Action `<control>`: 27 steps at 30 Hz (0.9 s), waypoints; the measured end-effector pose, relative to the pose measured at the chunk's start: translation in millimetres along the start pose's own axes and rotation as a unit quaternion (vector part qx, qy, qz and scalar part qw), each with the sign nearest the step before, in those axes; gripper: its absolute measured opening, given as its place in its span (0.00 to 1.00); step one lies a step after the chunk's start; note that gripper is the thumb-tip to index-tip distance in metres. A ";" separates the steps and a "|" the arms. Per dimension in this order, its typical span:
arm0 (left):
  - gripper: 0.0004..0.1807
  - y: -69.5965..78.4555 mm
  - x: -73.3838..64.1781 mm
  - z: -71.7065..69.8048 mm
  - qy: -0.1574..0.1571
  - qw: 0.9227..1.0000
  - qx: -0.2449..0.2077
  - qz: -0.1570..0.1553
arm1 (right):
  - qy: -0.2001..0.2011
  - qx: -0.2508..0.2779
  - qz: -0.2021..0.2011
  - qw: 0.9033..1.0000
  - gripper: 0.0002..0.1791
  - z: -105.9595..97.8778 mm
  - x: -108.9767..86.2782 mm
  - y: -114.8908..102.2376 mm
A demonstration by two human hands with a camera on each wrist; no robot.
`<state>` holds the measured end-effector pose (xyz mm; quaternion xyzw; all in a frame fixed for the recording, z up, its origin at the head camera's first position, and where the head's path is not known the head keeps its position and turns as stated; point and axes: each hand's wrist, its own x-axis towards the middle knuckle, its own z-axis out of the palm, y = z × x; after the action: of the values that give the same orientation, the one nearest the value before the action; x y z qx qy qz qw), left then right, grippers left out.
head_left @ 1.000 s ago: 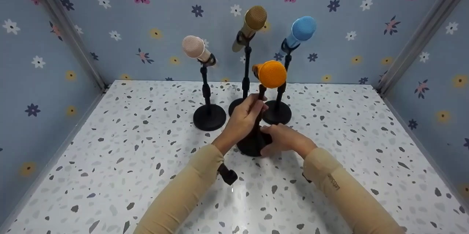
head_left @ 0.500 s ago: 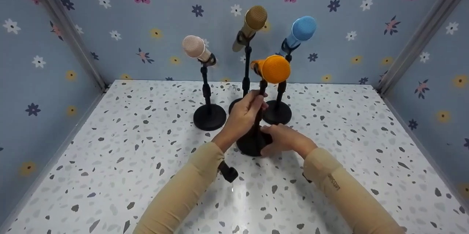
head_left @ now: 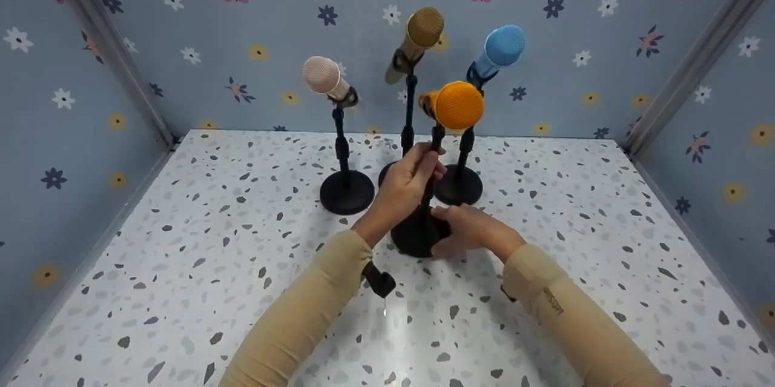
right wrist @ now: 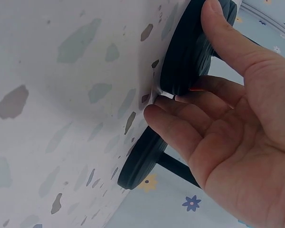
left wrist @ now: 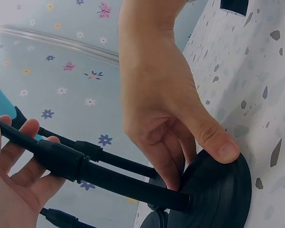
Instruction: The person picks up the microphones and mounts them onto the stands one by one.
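Observation:
An orange microphone (head_left: 459,106) sits in the clip of a black microphone stand (head_left: 413,237). My left hand (head_left: 396,190) grips the stand's pole below the clip. In the left wrist view its fingers lie along the pole's thick collar (left wrist: 59,160). My right hand (head_left: 469,232) holds the round base at its right side, the thumb on top of the base (left wrist: 213,190) in the left wrist view. From the right wrist, the base (right wrist: 185,52) shows between thumb and fingers, its underside edge close along the table. The fingers partly hide the pole.
Behind stand three more microphones on black stands: a pale pink one (head_left: 323,75) at left, a gold one (head_left: 425,28) in the middle, a blue one (head_left: 504,46) at right. The speckled table (head_left: 212,254) meets flowered walls (head_left: 242,29) at the back and sides.
The orange microphone has risen and shifted slightly right, and more pole shows between base and clip. My left hand has moved up a little with it; the right hand and base have stayed.

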<state>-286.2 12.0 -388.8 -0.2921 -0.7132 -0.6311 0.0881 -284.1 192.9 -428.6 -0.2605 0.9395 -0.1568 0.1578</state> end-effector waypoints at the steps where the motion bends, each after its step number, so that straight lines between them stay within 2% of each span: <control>1: 0.15 0.4 0.1 -0.1 -0.001 1.000 -0.003 -0.002 | 0.000 0.000 0.000 1.000 0.39 0.2 -0.1 0.2; 6: 0.15 4.6 0.9 -0.3 0.001 1.000 -0.025 -0.010 | -0.003 0.004 0.002 1.000 0.41 1.3 0.3 0.6; 10: 0.15 8.2 1.5 -0.7 0.002 0.999 -0.036 -0.005 | -0.004 0.004 0.002 1.000 0.42 1.7 1.0 0.7; 21: 0.13 14.2 2.1 -3.6 0.006 1.000 -0.011 0.025 | -0.001 0.000 0.017 1.000 0.40 0.9 0.6 -0.6; 27: 0.14 13.2 2.4 -2.8 0.004 0.999 -0.006 0.034 | -0.001 0.005 0.007 1.000 0.40 2.2 0.6 1.1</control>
<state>-281.9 10.5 -375.9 -0.3139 -0.6987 -0.6333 0.1106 -284.3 193.0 -431.2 -0.2531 0.9403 -0.1604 0.1615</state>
